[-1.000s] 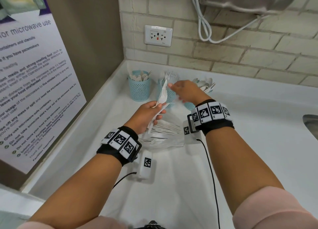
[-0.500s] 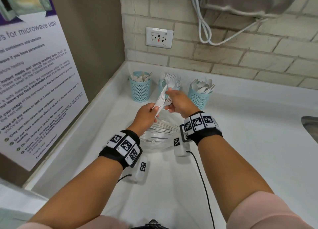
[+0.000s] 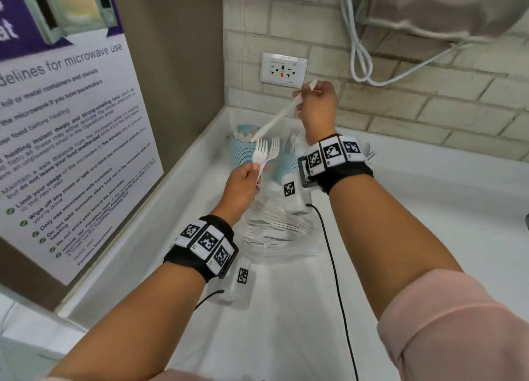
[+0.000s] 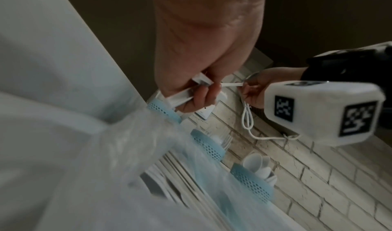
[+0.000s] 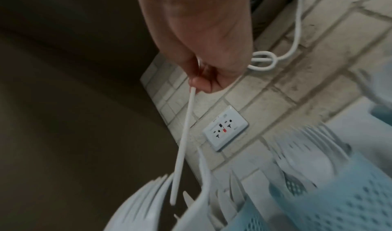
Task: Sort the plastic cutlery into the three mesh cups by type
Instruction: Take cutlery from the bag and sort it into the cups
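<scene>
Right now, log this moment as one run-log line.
left hand: holds forks | right hand: pinches knife, tip at left mesh cup | bag: unsorted cutlery remains

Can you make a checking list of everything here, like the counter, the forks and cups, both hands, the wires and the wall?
Surface: white counter, running into a corner.
Job's things: three blue mesh cups; left cup holds knives, middle cup forks, right cup spoons. Clear bag of unsorted cutlery lies below the hands.
Clutter: nothing seen.
Hands: left hand grips two forks, tines up. Right hand pinches a knife by its handle, tip at the left cup.
Cables: black wire across the counter; white cord looped on the wall.
Surroundings: brick wall, wall socket, microwave poster.
</scene>
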`<move>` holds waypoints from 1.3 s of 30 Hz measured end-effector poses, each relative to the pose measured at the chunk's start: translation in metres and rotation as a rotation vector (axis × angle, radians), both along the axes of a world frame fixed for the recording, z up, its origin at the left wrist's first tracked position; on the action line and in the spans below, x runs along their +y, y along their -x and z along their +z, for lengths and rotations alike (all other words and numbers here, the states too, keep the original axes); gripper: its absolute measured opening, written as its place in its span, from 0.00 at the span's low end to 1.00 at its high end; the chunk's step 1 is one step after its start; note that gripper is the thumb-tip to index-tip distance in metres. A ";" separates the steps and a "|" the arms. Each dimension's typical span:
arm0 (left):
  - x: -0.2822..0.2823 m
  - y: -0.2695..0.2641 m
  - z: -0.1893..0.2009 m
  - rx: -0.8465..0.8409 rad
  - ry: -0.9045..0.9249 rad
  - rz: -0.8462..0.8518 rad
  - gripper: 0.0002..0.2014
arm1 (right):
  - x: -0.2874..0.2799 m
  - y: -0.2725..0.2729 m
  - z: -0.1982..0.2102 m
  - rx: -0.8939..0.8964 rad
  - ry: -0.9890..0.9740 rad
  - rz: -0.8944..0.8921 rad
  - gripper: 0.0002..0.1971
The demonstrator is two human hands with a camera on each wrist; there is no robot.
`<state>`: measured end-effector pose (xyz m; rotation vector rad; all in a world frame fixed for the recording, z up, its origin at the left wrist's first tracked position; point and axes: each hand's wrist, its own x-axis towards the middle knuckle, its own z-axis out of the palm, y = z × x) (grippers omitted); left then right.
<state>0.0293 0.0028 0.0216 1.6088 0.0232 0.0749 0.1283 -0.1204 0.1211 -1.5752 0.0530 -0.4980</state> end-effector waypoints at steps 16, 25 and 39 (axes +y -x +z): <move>0.025 -0.010 -0.008 0.091 0.114 0.189 0.11 | 0.039 -0.062 -0.058 0.056 0.920 0.207 0.15; 0.025 -0.014 -0.011 0.113 0.086 0.099 0.12 | 0.036 -0.037 -0.047 0.081 0.832 0.111 0.19; -0.003 -0.008 -0.015 -0.017 -0.195 0.024 0.16 | 0.007 0.048 -0.057 0.418 0.326 0.522 0.32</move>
